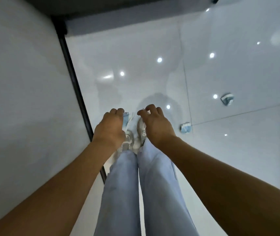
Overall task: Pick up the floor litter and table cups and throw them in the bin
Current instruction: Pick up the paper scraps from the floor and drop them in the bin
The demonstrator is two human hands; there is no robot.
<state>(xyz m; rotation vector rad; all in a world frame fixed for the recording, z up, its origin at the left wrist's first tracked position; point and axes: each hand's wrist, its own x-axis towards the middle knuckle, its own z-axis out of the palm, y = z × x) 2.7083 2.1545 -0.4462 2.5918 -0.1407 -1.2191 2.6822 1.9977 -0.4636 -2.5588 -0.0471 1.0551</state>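
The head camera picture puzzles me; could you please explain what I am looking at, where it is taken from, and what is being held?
This is one wide-angle view from a camera worn on a person's head, looking down past their arms, legs and shoes to a glossy tiled floor. No robot is involved, only two bare hands. The left hand is curled around a blue and white piece of litter. The right hand has its fingers bent, and seems to pinch something thin and pale that is too small to identify. Two more crumpled blue and white scraps lie on the floor to the right, one near and one farther off. The bright dots are reflected ceiling lights.
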